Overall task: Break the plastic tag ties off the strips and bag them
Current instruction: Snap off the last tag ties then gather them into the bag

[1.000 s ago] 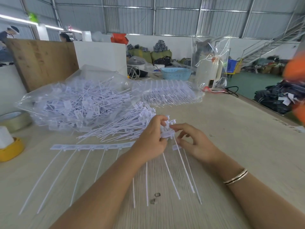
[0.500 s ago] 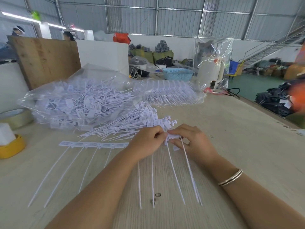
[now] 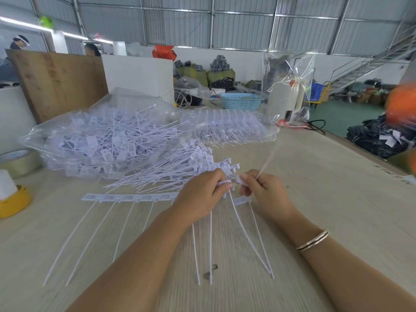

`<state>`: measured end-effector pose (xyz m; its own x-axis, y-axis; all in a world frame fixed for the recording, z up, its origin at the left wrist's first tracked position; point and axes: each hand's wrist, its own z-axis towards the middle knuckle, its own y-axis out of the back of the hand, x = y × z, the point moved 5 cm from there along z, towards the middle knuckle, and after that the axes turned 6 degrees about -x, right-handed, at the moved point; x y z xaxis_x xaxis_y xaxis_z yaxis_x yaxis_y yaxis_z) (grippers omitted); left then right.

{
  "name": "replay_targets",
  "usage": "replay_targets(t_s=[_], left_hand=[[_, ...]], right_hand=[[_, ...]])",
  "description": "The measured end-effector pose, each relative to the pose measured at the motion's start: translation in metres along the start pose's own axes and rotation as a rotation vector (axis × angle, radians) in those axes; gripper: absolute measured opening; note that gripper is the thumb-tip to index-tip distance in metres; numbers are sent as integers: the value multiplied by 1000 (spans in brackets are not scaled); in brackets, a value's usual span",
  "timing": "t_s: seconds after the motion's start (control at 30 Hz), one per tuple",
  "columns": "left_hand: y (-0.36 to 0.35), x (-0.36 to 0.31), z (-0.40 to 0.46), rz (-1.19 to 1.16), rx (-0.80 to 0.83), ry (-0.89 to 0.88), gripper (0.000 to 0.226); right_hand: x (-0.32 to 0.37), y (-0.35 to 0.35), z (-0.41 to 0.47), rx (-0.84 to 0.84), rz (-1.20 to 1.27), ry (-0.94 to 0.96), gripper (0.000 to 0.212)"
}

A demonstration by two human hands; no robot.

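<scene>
both hands (image 3: 203,194) pinch strip (image 3: 135,197) — curled

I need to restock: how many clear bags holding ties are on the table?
2. The bag of loose ties lies far left by the wooden board; the bag of strips lies right of it, before the blue basket. Others may be hidden behind them.

The left hand (image 3: 202,194) hides part of the strip (image 3: 126,197). The raised tie (image 3: 269,157) is motion-blurred. An orange object (image 3: 403,106) is blurred and cut off at the right edge.
</scene>
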<state>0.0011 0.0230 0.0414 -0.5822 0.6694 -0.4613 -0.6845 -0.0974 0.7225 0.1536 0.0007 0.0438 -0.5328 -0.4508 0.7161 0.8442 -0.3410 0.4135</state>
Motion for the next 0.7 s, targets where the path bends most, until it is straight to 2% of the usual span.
replay_targets(t_s=[0.07, 0.17, 0.37, 0.57, 0.7], left_hand=[[5, 3, 1, -44, -38, 10, 19], [7, 7, 0, -26, -39, 43, 23], [5, 8, -1, 47, -37, 59, 26], [2, 11, -1, 92, 8, 95, 29], [-1, 15, -3, 82, 48, 150, 23]], right_hand=[[-8, 12, 2, -74, 64, -74, 27], [-11, 20, 5, -65, -49, -36, 16], [-6, 1, 4, 165, -156, 71, 23], [-12, -10, -1, 400, -384, 53, 38], [-17, -4, 0, 353, -128, -131, 42]])
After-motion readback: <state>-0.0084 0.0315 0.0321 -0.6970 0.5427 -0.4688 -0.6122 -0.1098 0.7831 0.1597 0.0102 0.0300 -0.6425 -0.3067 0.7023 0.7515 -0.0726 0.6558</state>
